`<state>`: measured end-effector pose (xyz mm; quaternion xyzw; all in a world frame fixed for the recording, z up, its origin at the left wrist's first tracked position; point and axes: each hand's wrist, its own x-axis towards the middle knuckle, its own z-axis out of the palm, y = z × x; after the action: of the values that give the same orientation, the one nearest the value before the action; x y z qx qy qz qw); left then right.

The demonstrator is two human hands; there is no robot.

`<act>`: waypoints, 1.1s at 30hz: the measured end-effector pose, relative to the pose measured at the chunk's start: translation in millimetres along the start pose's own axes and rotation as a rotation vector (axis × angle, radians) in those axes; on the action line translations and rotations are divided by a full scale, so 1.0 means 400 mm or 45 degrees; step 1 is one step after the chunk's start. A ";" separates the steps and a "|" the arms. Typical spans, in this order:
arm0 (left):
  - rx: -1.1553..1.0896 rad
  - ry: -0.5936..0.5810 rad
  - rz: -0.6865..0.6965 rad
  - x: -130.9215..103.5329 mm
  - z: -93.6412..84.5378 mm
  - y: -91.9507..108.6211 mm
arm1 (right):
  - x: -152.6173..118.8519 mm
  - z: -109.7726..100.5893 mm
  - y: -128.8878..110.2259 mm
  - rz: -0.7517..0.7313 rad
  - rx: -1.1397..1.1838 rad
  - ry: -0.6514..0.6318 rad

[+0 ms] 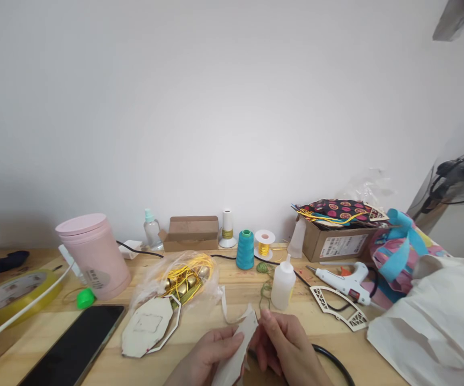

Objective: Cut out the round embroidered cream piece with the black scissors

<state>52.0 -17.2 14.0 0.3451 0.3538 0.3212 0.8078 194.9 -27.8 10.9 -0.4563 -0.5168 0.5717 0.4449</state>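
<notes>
Card piece (237, 348), at the lower centre of the frame, is gripped by left hand (207, 356) and right hand (286, 348); tearing is risked if its strip is pulled hard

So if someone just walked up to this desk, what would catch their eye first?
Probably the pink cup at the left and the teal thread spool by the wall. Next, at the front edge, the left hand and right hand pinching a pale flat cutout.
</notes>
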 end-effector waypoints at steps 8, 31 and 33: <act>0.202 0.006 -0.016 0.002 -0.001 0.015 | -0.003 0.006 -0.017 0.176 0.056 0.000; 0.268 0.008 0.230 -0.007 0.001 0.002 | 0.000 0.016 0.018 -0.077 0.382 -0.135; 0.190 -0.017 0.238 -0.006 0.002 -0.003 | 0.004 0.029 0.027 -0.080 0.446 -0.155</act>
<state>51.8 -19.9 14.4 0.4381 0.3375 0.3656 0.7487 182.9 -29.2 0.8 -0.3199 -0.4492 0.6654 0.5031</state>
